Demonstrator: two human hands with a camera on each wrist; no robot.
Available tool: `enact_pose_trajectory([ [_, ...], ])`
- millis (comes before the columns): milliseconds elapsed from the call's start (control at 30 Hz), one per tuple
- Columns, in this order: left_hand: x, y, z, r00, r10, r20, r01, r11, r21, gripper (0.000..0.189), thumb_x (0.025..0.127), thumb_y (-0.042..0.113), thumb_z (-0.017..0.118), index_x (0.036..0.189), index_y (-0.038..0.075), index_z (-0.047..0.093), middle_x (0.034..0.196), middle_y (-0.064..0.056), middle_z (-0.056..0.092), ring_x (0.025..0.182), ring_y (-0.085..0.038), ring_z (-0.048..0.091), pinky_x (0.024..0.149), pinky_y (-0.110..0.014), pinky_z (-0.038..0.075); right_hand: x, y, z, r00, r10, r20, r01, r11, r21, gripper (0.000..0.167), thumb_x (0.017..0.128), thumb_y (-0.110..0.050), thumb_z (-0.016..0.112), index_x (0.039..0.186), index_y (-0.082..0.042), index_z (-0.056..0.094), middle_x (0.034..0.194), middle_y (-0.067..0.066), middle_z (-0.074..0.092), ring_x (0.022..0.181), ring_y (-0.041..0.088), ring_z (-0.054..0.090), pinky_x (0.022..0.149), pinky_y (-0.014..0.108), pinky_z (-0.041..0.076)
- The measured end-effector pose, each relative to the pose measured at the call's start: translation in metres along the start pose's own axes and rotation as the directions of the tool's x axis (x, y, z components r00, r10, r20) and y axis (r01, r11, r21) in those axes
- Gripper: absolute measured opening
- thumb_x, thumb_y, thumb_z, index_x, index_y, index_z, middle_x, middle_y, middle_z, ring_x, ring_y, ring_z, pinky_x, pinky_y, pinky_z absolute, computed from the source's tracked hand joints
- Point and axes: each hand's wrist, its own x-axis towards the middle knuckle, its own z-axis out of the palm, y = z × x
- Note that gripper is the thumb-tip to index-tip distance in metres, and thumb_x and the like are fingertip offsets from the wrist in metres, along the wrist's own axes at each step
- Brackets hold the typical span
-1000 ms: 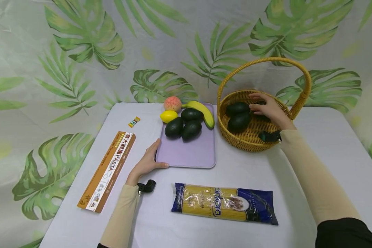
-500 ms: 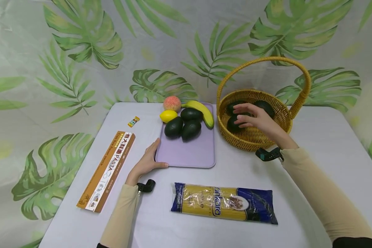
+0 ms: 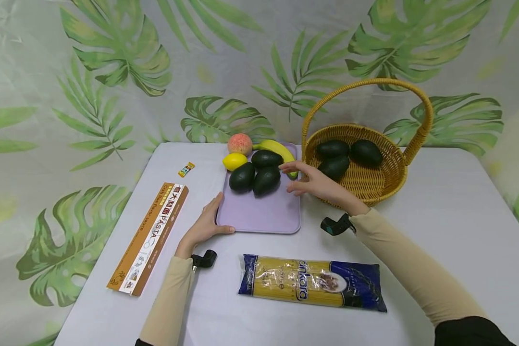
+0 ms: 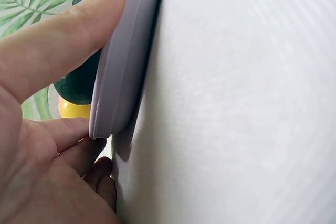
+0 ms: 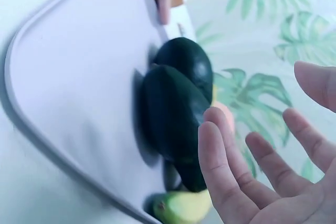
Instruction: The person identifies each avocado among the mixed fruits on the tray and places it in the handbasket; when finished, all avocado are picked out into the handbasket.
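Note:
My left hand (image 3: pixel 205 224) rests against the near left corner of a lilac tray (image 3: pixel 264 218). Its straight thumb lies along the front rim; the fingers touch the left side. Three dark green avocados (image 3: pixel 266 181) sit on the tray, with a yellow banana (image 3: pixel 281 150), a lemon (image 3: pixel 235 162) and a peach (image 3: pixel 240 144) at its far edge. Over the tray's right edge hovers my right hand (image 3: pixel 315 185), fingers spread and holding nothing. In the right wrist view its fingertips (image 5: pixel 211 135) appear close to the avocados (image 5: pixel 176 111), apparently without touching.
Right of the tray stands a wicker basket (image 3: pixel 367 185) with a tall handle, holding three more avocados (image 3: pixel 366 153). A bag of spaghetti (image 3: pixel 311 282) lies in front. To the left are a long pasta box (image 3: pixel 149 239) and a small wrapped candy (image 3: pixel 186 169).
My right hand has let go of an avocado in the basket, lifted out and moved left to the tray. The left hand has stayed at the tray corner.

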Motion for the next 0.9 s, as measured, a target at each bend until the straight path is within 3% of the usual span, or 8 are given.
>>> enact_pose_trajectory([
  [333,-0.001,0.001,0.0,1.0,-0.004,-0.002,0.004,1.0,-0.012,0.11,0.076,0.021,0.081,0.153,0.003,0.004,0.159,-0.015,0.002,0.143,-0.033,0.0,0.113,-0.051,0.006,0.034,0.016,0.021,0.999,0.049,-0.006,-0.049,0.999,0.003,0.061,0.094,-0.019,0.062,0.147,-0.012,0.034,0.149,0.017,0.022,0.104,0.042,0.059,0.084,0.05,0.051],
  [733,-0.001,-0.001,0.001,1.0,-0.002,-0.007,0.002,1.0,-0.003,0.111,0.076,0.022,0.082,0.153,0.004,0.004,0.159,-0.015,0.003,0.143,-0.033,0.0,0.113,-0.052,0.006,0.059,0.025,0.039,0.992,0.099,-0.074,-0.102,0.994,-0.036,0.058,0.093,-0.015,0.062,0.145,-0.008,0.037,0.143,0.025,0.032,0.086,0.041,0.063,0.077,0.048,0.054],
  [900,-0.001,0.0,0.001,1.0,-0.007,-0.01,0.007,1.0,-0.001,0.111,0.076,0.021,0.082,0.154,0.004,0.004,0.159,-0.015,0.003,0.144,-0.032,0.0,0.113,-0.051,0.006,0.064,0.03,0.043,0.989,0.074,-0.127,-0.079,0.996,-0.032,0.052,0.092,-0.01,0.064,0.139,-0.004,0.043,0.143,0.024,0.035,0.096,0.036,0.06,0.077,0.044,0.054],
])
